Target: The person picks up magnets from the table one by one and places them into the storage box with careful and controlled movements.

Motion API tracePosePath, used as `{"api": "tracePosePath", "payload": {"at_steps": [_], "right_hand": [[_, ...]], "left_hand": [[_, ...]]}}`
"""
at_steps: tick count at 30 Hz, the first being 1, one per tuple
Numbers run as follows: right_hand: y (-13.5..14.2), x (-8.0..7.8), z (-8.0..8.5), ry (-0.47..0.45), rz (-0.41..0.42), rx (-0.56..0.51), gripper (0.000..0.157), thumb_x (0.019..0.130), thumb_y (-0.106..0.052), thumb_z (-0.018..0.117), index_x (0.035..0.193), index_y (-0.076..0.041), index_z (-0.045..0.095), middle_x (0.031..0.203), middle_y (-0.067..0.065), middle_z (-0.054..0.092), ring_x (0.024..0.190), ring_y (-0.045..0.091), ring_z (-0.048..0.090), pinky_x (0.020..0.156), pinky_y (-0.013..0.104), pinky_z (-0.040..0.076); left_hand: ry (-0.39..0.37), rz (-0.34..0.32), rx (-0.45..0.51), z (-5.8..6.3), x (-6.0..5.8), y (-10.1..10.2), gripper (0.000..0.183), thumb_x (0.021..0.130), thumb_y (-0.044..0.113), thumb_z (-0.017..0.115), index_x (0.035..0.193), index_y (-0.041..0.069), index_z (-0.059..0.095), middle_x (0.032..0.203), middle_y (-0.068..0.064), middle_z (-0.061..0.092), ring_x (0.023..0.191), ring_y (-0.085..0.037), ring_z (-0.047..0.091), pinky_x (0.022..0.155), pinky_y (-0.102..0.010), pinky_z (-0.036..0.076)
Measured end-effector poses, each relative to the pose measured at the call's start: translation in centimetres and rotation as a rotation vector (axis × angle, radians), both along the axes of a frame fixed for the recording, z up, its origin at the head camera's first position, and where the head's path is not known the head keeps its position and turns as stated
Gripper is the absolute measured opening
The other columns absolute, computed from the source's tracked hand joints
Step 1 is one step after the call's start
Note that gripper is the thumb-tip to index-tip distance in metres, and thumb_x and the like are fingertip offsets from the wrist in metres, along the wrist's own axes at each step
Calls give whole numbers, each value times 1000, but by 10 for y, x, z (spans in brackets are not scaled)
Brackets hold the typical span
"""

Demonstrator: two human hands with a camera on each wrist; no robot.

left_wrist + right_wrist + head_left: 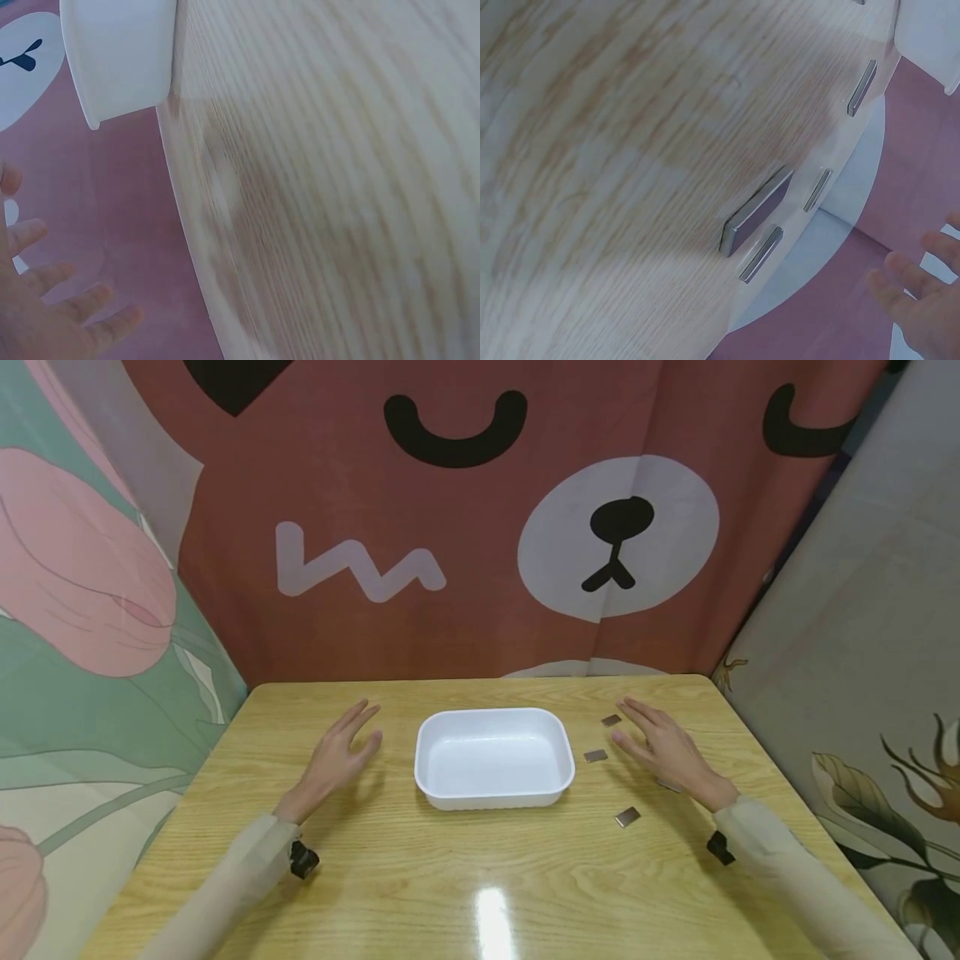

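Observation:
A white rectangular tub [495, 800] stands on the wooden table between both hands. My left hand [333, 764] hovers to its left with fingers spread, holding nothing; the left wrist view shows that hand [56, 307] apart from the tub [120, 60]. On the tub's other side, my right hand [671, 752] is raised over the table, its fingers extended and nothing in them. Small flat grey metallic rectangles lie around it: one near the fingertips [611, 720], another plate [596, 756] beside the tub, and a plate [627, 817] closer to me. A thicker-looking metallic block [756, 211] shows in the right wrist view.
The light wood table [420, 885] ends at a back edge against a reddish curtain [360, 635] with a bear print. Patterned cloths hang at the left [90, 710] and right [862, 677]. Small black devices [303, 860] sit at the wrists.

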State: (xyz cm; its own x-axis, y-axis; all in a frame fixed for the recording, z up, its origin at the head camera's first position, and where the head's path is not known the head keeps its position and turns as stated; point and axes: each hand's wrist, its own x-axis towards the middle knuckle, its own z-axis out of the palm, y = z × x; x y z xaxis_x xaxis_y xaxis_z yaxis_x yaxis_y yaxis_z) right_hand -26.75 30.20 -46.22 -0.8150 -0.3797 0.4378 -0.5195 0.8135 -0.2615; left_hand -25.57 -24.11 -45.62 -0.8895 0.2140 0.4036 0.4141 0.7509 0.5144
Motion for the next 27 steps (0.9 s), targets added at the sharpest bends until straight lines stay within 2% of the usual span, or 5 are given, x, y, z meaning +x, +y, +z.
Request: {"api": "tracePosePath", "payload": {"at_steps": [8, 18, 27], "right_hand": [[-2, 0, 1, -40, 29, -15, 62, 98, -34, 65, 148, -3, 45, 148, 22, 43, 128, 47, 45, 97, 68, 43], [-6, 3, 2, -55, 86, -27, 60, 93, -18, 71, 144, 3, 47, 146, 25, 44, 128, 47, 45, 99, 66, 42], [-7, 3, 0, -64, 121, -16, 58, 94, -16, 71, 143, 3, 48, 145, 25, 45, 128, 46, 46, 99, 65, 44]], "left_hand": [[-19, -6, 7, -1, 3, 2, 54, 102, 37, 54, 149, 12, 46, 158, -13, 31, 139, -43, 35, 107, -68, 32], [-64, -26, -1, 2, 6, 4, 58, 103, 42, 49, 154, 17, 39, 161, -9, 25, 140, -44, 31, 107, -71, 30], [-45, -69, -10, 3, 8, 4, 56, 103, 38, 50, 151, 11, 43, 161, -14, 25, 139, -45, 32, 105, -71, 32]]}}
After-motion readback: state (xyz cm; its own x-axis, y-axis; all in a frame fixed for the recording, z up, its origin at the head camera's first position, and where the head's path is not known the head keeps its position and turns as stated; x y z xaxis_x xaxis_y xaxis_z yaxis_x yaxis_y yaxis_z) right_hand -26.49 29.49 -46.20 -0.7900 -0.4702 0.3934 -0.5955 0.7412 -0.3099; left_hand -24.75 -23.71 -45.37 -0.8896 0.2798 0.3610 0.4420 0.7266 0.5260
